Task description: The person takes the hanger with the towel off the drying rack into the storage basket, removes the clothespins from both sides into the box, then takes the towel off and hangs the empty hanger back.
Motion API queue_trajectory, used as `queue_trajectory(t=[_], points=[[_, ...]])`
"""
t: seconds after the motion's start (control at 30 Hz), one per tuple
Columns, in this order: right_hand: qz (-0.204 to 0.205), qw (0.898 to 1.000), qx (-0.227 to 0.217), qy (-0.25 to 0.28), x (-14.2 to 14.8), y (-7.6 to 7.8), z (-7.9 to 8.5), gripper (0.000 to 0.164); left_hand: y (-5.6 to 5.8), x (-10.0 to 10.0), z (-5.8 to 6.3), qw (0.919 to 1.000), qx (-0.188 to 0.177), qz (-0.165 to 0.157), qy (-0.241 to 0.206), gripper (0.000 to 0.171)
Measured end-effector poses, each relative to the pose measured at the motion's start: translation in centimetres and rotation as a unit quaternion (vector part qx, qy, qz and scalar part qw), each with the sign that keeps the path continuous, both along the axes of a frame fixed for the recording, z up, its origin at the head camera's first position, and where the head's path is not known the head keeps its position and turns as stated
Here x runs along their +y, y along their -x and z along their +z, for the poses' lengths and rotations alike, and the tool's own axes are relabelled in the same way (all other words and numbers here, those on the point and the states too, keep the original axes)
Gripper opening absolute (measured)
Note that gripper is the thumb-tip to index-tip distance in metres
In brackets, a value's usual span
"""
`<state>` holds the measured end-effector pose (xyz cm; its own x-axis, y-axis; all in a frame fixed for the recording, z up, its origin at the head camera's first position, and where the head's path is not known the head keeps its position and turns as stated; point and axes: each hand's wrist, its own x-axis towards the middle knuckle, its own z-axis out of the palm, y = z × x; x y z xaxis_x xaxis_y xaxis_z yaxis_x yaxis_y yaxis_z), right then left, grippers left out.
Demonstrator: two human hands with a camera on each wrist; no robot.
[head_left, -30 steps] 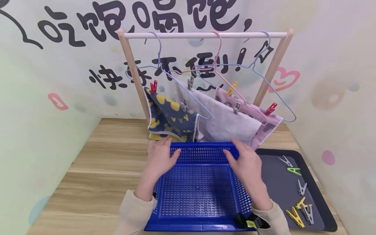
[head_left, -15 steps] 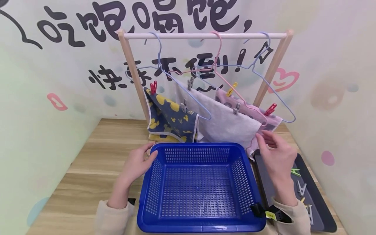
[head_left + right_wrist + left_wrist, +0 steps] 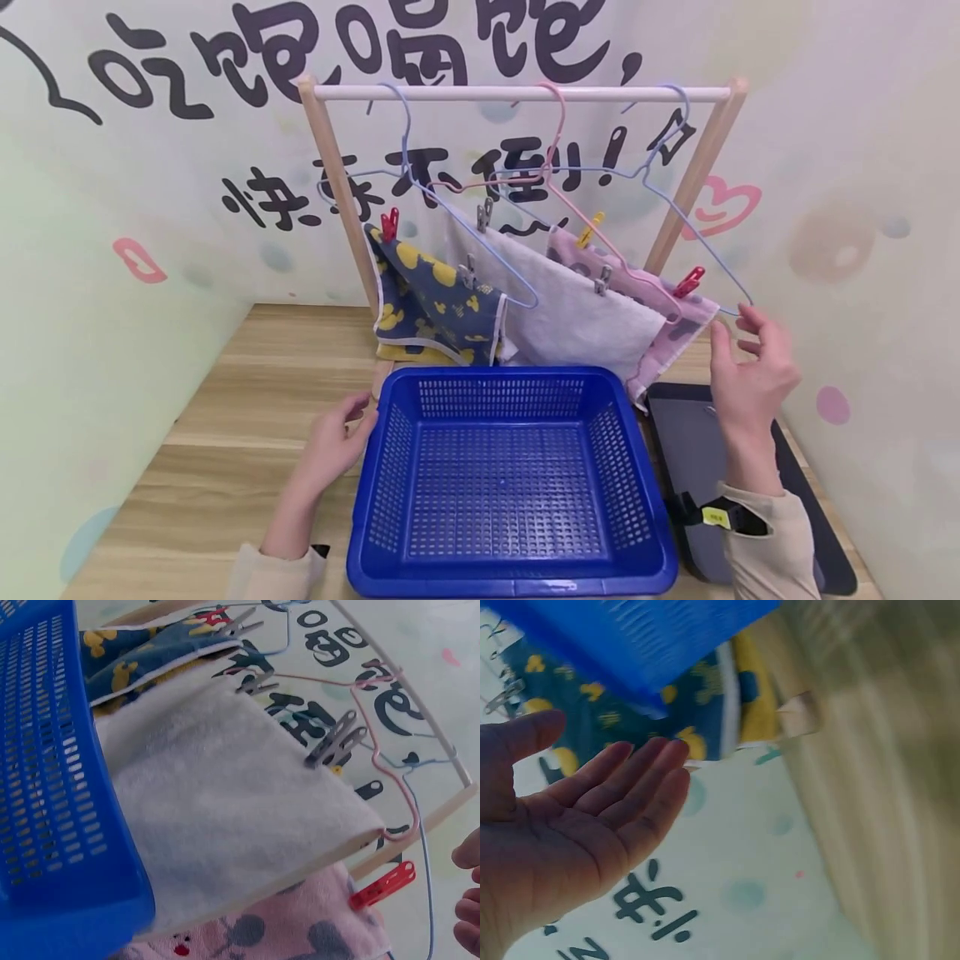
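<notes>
I judged the step a reach for the right blue hanger (image 3: 707, 244), the next move calling for a fingertip pinch. I had the right hand (image 3: 753, 371) at its lower corner, thumb and fingers parted, gripping nothing; the left hand (image 3: 337, 437), loosely spread and unladen, was beside the basket (image 3: 504, 492). The hanger, thin and slanting, hung from the rack (image 3: 480, 93), bearing a pegged pink towel (image 3: 671, 337).

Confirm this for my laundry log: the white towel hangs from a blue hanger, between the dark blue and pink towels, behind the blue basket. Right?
The hanger isn't blue: the head view shows the white towel on a pink one, between the dark blue towel and the pink towel, behind the blue basket.
</notes>
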<state>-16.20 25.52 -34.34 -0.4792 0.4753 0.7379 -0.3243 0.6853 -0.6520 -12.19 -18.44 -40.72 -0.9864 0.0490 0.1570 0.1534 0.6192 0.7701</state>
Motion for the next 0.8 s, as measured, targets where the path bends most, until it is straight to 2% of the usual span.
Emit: queue_trajectory(t=[0.17,0.33,0.43,0.57,0.67,0.73,0.8], points=[[-0.031,0.999,0.013,-0.008,1.2,1.2,0.1,0.034,-0.3,-0.2,-1.9,0.9974,-0.044,0.007,-0.056,0.038],[-0.026,0.999,0.002,-0.018,2.1,2.0,0.4,0.036,-0.6,-0.1,-3.4,0.9924,-0.071,0.007,-0.1,0.038],[-0.018,1.0,-0.021,-0.008,2.3,2.4,0.8,0.034,-0.8,-0.2,-3.9,0.9848,-0.109,0.014,-0.135,0.038],[0.003,0.999,-0.048,0.01,2.4,2.8,1.3,0.03,-1.1,-0.3,-4.3,0.9674,-0.164,0.019,-0.192,0.043],[0.012,0.998,-0.058,0.01,2.4,3.1,1.5,0.03,-1.1,-0.3,-4.5,0.946,-0.202,0.003,-0.254,0.047],[0.011,0.998,-0.057,0.001,2.5,3.4,1.6,0.03,-1.1,-0.4,-4.8,0.9283,-0.227,-0.009,-0.295,0.05],[0.008,0.998,-0.055,-0.015,2.6,3.7,1.6,0.031,-1.0,-0.5,-5.0,0.9139,-0.245,-0.02,-0.323,0.053]])
